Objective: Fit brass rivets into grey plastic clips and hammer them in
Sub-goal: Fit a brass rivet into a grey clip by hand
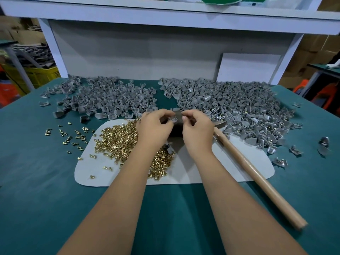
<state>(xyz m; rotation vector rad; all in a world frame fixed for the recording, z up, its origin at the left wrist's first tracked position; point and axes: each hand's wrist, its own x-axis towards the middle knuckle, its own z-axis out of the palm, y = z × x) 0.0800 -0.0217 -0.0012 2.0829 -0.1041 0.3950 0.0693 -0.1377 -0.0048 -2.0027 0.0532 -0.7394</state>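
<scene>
Teal matting covers the bench (pixel 36 181), and the things on it run down in size from there. Two spreads of grey clips lie across the far side, one at eleven o'clock (pixel 103 96) and a broader one at one o'clock (pixel 239 107), the latter showing flecks of brass. A pale mat (pixel 193 170) sits in the middle with the heap of brass rivets (pixel 119 138) at nine o'clock on it; the hammer (pixel 257 177) lies slanting toward four o'clock, untouched. Above a dark block (pixel 176 129) the left hand (pixel 154 129) and right hand (pixel 198 131) meet, both curled, the left pinching a single clip (pixel 173 119); the right pinches at its edge, though whether it carries a rivet I cannot tell. The likely step is seating the rivet. The risk: a rivet set crooked would bend or skip away under the hammer, and a loose pinch could drop it into the heap.
</scene>
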